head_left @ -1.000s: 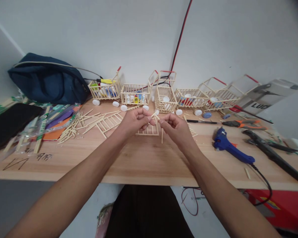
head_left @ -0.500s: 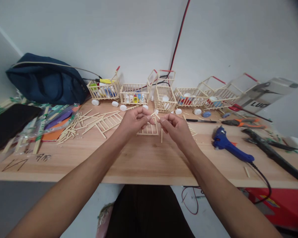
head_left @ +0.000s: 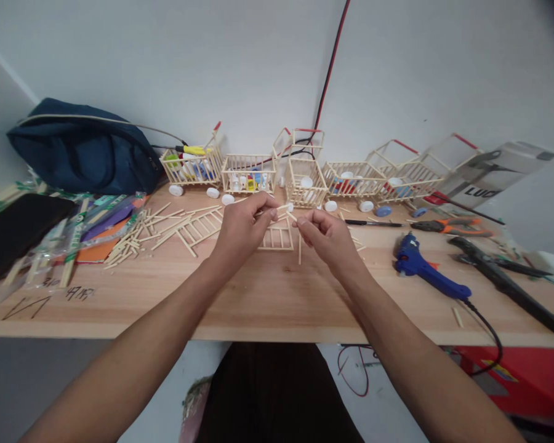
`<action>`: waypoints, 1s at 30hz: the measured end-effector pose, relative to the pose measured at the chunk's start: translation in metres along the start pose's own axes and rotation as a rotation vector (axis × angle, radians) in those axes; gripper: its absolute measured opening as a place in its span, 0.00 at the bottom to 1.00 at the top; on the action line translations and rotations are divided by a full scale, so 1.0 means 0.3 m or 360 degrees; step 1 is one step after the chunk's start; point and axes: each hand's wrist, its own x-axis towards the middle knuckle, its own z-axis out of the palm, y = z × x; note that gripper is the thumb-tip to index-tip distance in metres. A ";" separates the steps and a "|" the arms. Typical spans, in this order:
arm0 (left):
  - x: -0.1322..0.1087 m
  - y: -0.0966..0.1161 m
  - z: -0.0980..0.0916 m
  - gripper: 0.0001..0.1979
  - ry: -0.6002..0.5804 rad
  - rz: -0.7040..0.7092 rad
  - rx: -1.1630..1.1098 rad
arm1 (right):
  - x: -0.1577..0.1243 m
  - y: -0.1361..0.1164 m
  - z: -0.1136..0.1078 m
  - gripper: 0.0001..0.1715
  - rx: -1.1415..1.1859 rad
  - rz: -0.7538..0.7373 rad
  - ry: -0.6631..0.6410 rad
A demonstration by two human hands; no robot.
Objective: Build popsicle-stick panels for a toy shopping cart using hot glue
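Note:
My left hand (head_left: 253,220) pinches a short pale wooden stick (head_left: 282,208) between thumb and fingertips. Facing it, my right hand (head_left: 322,229) is closed on another small stick (head_left: 292,217), whose tip is close to the first; whether they touch I cannot tell. Below and between the hands, a ladder-like stick frame (head_left: 277,248) lies on the wooden table (head_left: 258,307), with a loose stick (head_left: 300,251) to its right. A second ladder-like frame (head_left: 200,229) and a pile of loose sticks (head_left: 129,243) lie to the left.
Small stick carts (head_left: 249,175) on round wheels line the wall. At right are a blue glue gun (head_left: 427,271), orange-handled pliers (head_left: 450,227), a black-handled tool (head_left: 508,286) and a pen (head_left: 373,224). A dark phone (head_left: 21,231) and blue bag (head_left: 87,151) are at left.
My left hand has moved slightly left and up with its stick, showing more of it. My right hand has barely moved and keeps its stick.

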 end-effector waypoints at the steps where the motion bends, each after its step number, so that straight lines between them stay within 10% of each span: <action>1: -0.004 0.004 0.001 0.06 0.0013 0.0028 0.0066 | 0.000 0.003 0.000 0.13 0.0003 0.0002 0.0004; 13: -0.013 0.001 0.005 0.07 0.0028 0.0147 0.0375 | 0.000 0.004 0.000 0.13 0.0020 0.0021 0.0004; 30: 0.007 0.006 0.023 0.04 -0.0128 -0.0452 -0.0573 | 0.004 0.012 0.005 0.13 0.0032 -0.0009 0.0036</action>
